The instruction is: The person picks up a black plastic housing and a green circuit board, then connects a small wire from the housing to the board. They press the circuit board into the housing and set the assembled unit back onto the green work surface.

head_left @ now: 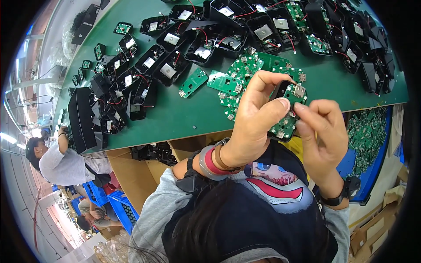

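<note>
My left hand (252, 116) is closed around a small black plastic housing (277, 91), its thumb lying across the front. Inside the housing sits a green circuit board (284, 127) with a silver USB port (299, 90) near its upper end. My right hand (324, 136) is closed, with thumb and fingertips drawn together at the board's right edge, beside a small light-coloured part. Whatever those fingertips grip is too small and covered to make out. Just beyond my hands, a pile of loose green circuit boards (245, 70) lies on the green tabletop (175, 125).
Black housings (169, 70) with metal plates and red wires crowd the table's far side and left. More stand at the far right (377, 72). A blue bin of green boards (366, 140) is at right. Below the table edge is a cardboard box (127, 171). A person (66, 160) works at left.
</note>
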{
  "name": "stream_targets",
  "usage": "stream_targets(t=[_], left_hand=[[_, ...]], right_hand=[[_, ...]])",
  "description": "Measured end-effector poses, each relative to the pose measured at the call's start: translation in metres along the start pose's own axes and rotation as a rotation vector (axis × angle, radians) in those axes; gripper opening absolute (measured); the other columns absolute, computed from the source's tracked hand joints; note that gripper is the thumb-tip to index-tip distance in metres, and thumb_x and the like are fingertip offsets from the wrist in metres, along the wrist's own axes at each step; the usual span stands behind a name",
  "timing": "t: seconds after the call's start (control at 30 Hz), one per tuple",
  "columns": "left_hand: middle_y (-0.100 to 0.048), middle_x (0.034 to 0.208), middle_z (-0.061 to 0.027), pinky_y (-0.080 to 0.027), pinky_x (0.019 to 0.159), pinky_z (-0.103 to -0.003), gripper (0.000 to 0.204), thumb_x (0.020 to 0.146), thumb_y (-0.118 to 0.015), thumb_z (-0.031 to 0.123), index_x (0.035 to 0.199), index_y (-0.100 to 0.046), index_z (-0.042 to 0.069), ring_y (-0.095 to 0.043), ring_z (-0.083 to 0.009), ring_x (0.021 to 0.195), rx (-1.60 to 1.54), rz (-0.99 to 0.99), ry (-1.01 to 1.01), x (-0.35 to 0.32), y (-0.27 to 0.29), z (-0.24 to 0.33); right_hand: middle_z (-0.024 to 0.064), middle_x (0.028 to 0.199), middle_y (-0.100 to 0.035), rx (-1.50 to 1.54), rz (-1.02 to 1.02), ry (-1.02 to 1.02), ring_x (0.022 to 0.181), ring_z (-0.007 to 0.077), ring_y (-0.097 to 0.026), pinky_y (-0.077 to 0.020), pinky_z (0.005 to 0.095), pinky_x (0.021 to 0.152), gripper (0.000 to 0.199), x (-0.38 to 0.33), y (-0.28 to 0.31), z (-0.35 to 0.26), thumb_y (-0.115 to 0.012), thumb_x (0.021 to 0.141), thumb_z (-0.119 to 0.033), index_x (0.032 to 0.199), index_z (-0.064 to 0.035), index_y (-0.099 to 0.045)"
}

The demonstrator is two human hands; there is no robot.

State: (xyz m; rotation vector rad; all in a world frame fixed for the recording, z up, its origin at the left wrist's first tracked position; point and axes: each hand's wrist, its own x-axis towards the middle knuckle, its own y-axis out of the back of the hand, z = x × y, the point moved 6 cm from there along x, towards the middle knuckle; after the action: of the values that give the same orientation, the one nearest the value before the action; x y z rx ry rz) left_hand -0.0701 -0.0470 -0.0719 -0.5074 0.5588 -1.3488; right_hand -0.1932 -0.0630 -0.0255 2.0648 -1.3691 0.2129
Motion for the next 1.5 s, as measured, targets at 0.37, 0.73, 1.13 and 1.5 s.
stream_targets(t=[0.37, 0.73, 1.13, 1.5], left_hand=[[-0.049, 0.106, -0.0052, -0.042, 0.078, -0.023, 0.029, 0.082, -0.052, 0.002, 0.111, -0.046, 0.002, -0.049, -0.0078, 0.091, -0.028, -0.019, -0.033, 0.0, 0.002, -0.003], [-0.049, 0.107, -0.0072, -0.042, 0.084, -0.027, 0.038, 0.076, -0.054, 0.005, 0.112, -0.044, 0.002, -0.051, -0.0116, 0.096, 0.015, -0.074, -0.005, 0.002, 0.002, -0.002], [-0.051, 0.113, -0.0129, -0.044, 0.088, -0.03, 0.047, 0.074, -0.057, 0.013, 0.116, -0.043, -0.001, -0.053, -0.0172, 0.1, 0.062, -0.105, 0.018, 0.003, 0.003, 0.001], [-0.052, 0.113, -0.0128, -0.043, 0.089, -0.03, 0.048, 0.074, -0.057, 0.016, 0.117, -0.043, -0.001, -0.053, -0.0167, 0.1, 0.188, -0.056, -0.066, 0.0, 0.004, 0.003]], right_hand=[[0.0028, 0.093, -0.051, 0.381, 0.067, -0.302, 0.075, 0.0048, -0.047, -0.037, 0.0137, 0.053, 0.024, 0.009, -0.005, 0.021, -0.063, 0.079, 0.004, 0.102, -0.0005, -0.06], [0.0024, 0.085, -0.052, 0.214, 0.119, -0.268, 0.065, 0.0047, -0.048, -0.0363, 0.0162, 0.05, 0.017, 0.015, -0.007, 0.02, -0.064, 0.077, 0.003, 0.094, -0.0016, -0.06], [0.0073, 0.087, -0.048, -0.089, 0.066, 0.1, 0.066, 0.0109, -0.047, -0.0383, 0.0208, 0.052, 0.025, 0.003, 0.001, -0.005, -0.064, 0.078, 0.004, 0.101, -0.0056, -0.066], [0.0054, 0.084, -0.049, 0.004, -0.038, -0.019, 0.062, 0.0099, -0.048, -0.0381, 0.0207, 0.051, 0.024, -0.002, -0.004, -0.001, -0.068, 0.074, 0.004, 0.096, -0.0043, -0.068]])
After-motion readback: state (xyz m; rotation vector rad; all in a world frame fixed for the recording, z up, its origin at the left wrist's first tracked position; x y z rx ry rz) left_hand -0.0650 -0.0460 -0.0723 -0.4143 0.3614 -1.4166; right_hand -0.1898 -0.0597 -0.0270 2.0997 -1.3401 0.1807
